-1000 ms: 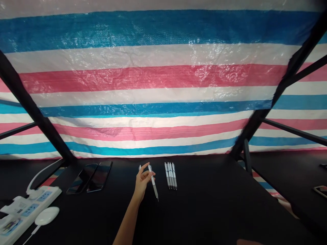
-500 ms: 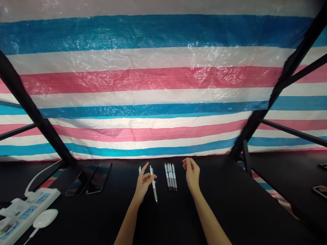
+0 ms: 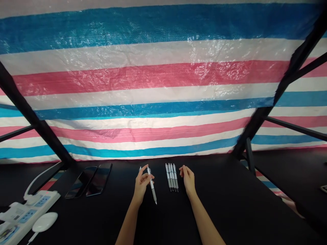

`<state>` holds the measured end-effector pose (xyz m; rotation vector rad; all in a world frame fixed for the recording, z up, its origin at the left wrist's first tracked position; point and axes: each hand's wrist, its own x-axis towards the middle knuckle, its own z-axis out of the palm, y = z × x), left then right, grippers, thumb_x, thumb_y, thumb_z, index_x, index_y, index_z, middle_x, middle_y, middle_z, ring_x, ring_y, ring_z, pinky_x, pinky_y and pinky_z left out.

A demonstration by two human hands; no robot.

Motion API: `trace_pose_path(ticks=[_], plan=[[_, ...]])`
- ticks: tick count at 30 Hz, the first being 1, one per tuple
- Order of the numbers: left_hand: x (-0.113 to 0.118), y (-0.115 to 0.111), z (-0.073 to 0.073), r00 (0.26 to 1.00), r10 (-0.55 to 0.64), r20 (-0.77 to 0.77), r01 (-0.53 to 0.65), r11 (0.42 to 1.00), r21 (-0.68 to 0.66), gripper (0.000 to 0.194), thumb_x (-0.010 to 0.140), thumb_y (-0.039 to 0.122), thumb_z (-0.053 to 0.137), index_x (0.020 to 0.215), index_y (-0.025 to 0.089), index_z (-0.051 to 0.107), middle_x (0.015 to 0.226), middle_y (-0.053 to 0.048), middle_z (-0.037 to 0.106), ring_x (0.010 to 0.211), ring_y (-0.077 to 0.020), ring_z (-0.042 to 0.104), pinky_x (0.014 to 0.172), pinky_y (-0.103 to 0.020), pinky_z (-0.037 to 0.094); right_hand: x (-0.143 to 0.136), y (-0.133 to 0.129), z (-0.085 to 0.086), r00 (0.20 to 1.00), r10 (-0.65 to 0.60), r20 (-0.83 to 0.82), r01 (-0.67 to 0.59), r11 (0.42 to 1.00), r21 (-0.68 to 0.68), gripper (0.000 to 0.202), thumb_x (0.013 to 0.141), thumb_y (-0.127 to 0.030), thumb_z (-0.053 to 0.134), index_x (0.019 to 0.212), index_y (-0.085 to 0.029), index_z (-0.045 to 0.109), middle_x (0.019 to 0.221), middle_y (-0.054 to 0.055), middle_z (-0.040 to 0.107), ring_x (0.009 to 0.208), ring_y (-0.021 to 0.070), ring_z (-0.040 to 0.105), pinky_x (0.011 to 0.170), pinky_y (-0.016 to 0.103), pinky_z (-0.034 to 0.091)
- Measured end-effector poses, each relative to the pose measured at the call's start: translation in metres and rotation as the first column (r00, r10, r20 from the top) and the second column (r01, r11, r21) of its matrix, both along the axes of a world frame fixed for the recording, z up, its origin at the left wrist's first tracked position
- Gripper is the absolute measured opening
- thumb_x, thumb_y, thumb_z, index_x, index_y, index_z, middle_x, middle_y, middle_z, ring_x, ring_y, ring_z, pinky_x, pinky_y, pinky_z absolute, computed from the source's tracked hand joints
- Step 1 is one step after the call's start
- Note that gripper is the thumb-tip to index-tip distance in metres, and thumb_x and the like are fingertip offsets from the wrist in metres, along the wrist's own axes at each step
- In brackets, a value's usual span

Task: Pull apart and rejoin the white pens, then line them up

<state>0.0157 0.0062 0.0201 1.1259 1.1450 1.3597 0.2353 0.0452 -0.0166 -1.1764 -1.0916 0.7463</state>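
Striped blue, pink and white tarp (image 3: 163, 85) is hanging behind a black table (image 3: 230, 211). Left hand (image 3: 141, 183) is pinching a white pen (image 3: 152, 186) near its upper barrel, tip angling down toward the table. Right hand (image 3: 187, 178) is hovering with fingers loosely curled and empty, just beside a row of four white pens (image 3: 172, 177) lying side by side. Possibly another pen is lying behind the left hand; view too small to confirm. Pen looks light, stiff, smooth plastic, likely slippery; mid-barrel grip seems best. Two phones (image 3: 89, 181) and a power strip (image 3: 20, 212) are sitting at left.
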Motion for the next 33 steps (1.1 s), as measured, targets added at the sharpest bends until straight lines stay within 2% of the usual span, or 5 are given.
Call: trace_pose_path(ticks=[12,18,25,33], plan=[[-0.003,-0.002,0.007,0.996,0.077,0.043,-0.077,0.997,-0.007,0.060,0.067,0.044,0.068,0.118,0.018,0.052,0.072,-0.003,0.067,0.066,-0.0168,0.063,0.063,-0.030,0.052,-0.004,-0.003,0.004,1.000,0.022,-0.006,-0.022,0.999,-0.038,0.046,0.079,-0.059,0.048,0.061,-0.018,0.057,0.051,-0.002,0.044,0.050,0.0134,0.042,0.049,0.025,0.033],[-0.010,0.002,0.002,0.983,0.137,0.120,-0.138,0.990,-0.004,0.060,0.066,0.041,0.070,0.118,0.017,0.053,0.073,-0.003,0.067,0.065,-0.0158,0.062,0.064,-0.029,0.051,-0.004,-0.003,0.005,0.999,0.025,0.020,-0.024,0.999,-0.046,0.046,0.079,-0.060,0.048,0.061,-0.018,0.057,0.051,-0.002,0.044,0.050,0.0136,0.042,0.050,0.025,0.034],[-0.027,0.008,-0.004,0.948,0.206,0.244,-0.206,0.978,-0.027,0.065,0.066,0.038,0.071,0.124,0.018,0.050,0.072,-0.001,0.065,0.054,-0.0098,0.056,0.054,-0.023,0.046,-0.004,-0.003,0.006,0.999,0.025,0.027,-0.024,0.998,-0.049,0.047,0.079,-0.060,0.047,0.060,-0.019,0.057,0.050,-0.002,0.044,0.049,0.0136,0.043,0.049,0.025,0.034],[-0.034,0.011,-0.011,0.944,0.230,0.238,-0.228,0.973,-0.034,0.064,0.065,0.038,0.071,0.123,0.018,0.052,0.069,0.000,0.062,0.057,-0.0115,0.056,0.056,-0.025,0.047,-0.004,-0.004,0.005,0.998,0.038,0.043,-0.037,0.998,-0.042,0.046,0.081,-0.058,0.046,0.062,-0.018,0.058,0.051,-0.002,0.044,0.050,0.0137,0.043,0.049,0.025,0.034]])
